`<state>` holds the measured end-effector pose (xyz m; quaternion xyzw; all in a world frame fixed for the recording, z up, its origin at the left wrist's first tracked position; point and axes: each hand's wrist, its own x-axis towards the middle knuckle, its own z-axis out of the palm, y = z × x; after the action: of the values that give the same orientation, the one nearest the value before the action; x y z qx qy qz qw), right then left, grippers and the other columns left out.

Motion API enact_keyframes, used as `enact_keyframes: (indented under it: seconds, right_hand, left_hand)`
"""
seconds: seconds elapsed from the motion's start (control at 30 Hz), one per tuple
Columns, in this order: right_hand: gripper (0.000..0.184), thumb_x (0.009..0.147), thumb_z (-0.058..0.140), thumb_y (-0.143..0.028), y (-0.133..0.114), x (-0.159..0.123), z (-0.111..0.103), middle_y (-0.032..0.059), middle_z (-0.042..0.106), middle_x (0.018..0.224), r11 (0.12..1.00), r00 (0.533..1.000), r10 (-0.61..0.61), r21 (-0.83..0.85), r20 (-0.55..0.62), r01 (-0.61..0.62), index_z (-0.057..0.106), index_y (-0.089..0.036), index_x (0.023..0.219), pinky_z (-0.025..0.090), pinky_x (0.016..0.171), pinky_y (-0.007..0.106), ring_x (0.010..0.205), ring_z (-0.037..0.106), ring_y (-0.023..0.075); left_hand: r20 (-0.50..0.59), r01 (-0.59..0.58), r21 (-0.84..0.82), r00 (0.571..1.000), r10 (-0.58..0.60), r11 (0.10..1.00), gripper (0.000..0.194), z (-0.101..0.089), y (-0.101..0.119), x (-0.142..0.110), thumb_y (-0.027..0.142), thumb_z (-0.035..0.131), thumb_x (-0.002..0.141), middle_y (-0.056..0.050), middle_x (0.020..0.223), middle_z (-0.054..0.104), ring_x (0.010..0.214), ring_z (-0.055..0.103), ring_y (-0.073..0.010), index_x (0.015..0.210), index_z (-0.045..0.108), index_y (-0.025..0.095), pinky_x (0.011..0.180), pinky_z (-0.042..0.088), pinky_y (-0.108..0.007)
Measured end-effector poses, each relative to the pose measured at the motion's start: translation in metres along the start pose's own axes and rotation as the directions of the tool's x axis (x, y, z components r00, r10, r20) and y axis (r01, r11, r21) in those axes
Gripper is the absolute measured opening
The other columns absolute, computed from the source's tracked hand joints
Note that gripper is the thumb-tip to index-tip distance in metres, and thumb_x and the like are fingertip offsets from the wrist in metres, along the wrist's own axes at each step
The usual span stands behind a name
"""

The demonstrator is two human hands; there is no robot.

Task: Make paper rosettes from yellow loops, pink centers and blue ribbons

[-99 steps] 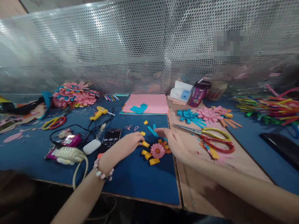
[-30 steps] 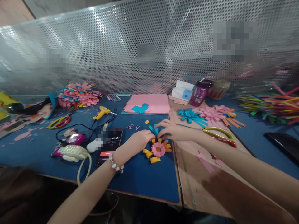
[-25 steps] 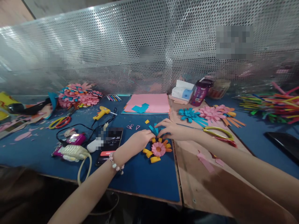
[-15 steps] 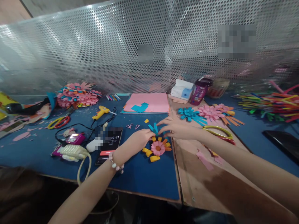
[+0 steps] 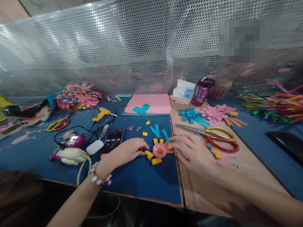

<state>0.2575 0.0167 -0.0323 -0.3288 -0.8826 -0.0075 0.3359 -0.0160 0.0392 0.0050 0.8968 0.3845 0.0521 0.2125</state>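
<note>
A small paper flower [image 5: 159, 150] with a pink centre lies on the blue table top, ringed by yellow loops and orange pieces. My left hand [image 5: 126, 152] is at its left side, thumb and forefinger apart beside a yellow paper loop [image 5: 149, 154]; whether they touch it I cannot tell. On the right, my right hand [image 5: 189, 149] has its fingers spread, the tips close to the orange paper petals [image 5: 169, 147]. Blue paper strips [image 5: 155, 130] lie just above the flower. Another yellow paper piece [image 5: 145, 134] lies apart, up and to the left.
Scissors [image 5: 221, 135] lie beyond my right hand, near blue and pink paper flowers [image 5: 214, 114]. Leftward are a phone [image 5: 115, 138] showing a timer, a white case [image 5: 95, 147], a yellow glue gun [image 5: 101, 114] and cables. Pink paper sheets [image 5: 151, 102] sit at the back.
My hands have parted from above the flower: the left moved left and down, the right slightly right and down. A yellow piece and more blue strip now show, and the scissors are uncovered.
</note>
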Motion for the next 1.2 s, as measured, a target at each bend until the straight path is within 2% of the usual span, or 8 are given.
enact_keyframes:
  seconds: [0.13,0.33,0.6,1.2]
  right_hand:
    - [0.033,0.088,0.044,-0.009,-0.004,-0.001,0.004,0.0073,0.064,0.111,0.998,1.000,-0.025,0.065,0.001,0.025,0.059,-0.026,0.110,0.046,0.088,0.046,0.106,0.055,0.0230]
    - [0.030,0.088,0.043,-0.008,0.000,-0.004,0.008,0.0076,0.064,0.109,0.995,1.000,0.005,0.100,-0.004,-0.005,0.058,-0.025,0.107,0.046,0.087,0.046,0.104,0.056,0.0222]
    - [0.032,0.087,0.043,-0.006,0.000,-0.009,0.014,0.0078,0.062,0.112,0.992,1.000,-0.025,0.121,-0.011,0.027,0.057,-0.024,0.108,0.046,0.087,0.046,0.107,0.053,0.0231]
    - [0.023,0.088,0.050,-0.012,0.001,-0.010,0.019,0.0080,0.062,0.111,0.994,1.000,0.003,0.105,0.020,-0.005,0.059,-0.024,0.105,0.046,0.084,0.045,0.104,0.053,0.0238]
  left_hand:
    - [-0.026,-0.024,0.021,0.999,0.024,1.000,0.016,0.002,-0.007,0.004,0.014,0.051,0.089,-0.003,0.098,0.067,0.093,0.060,-0.0153,0.096,0.065,0.017,0.085,0.045,-0.027]
    - [-0.100,0.008,0.108,0.995,0.003,0.994,0.016,0.002,-0.015,0.012,0.019,0.049,0.091,-0.005,0.095,0.066,0.090,0.060,-0.0166,0.095,0.064,0.016,0.083,0.046,-0.029]
    - [-0.081,-0.010,0.146,0.996,0.022,0.989,0.018,0.005,-0.012,0.019,0.019,0.048,0.092,-0.006,0.095,0.066,0.092,0.059,-0.0170,0.097,0.065,0.016,0.084,0.046,-0.029]
    - [-0.082,-0.042,0.128,0.995,0.052,0.991,0.019,0.010,-0.012,0.023,0.019,0.047,0.092,-0.005,0.098,0.065,0.094,0.059,-0.0174,0.103,0.063,0.017,0.086,0.046,-0.031]
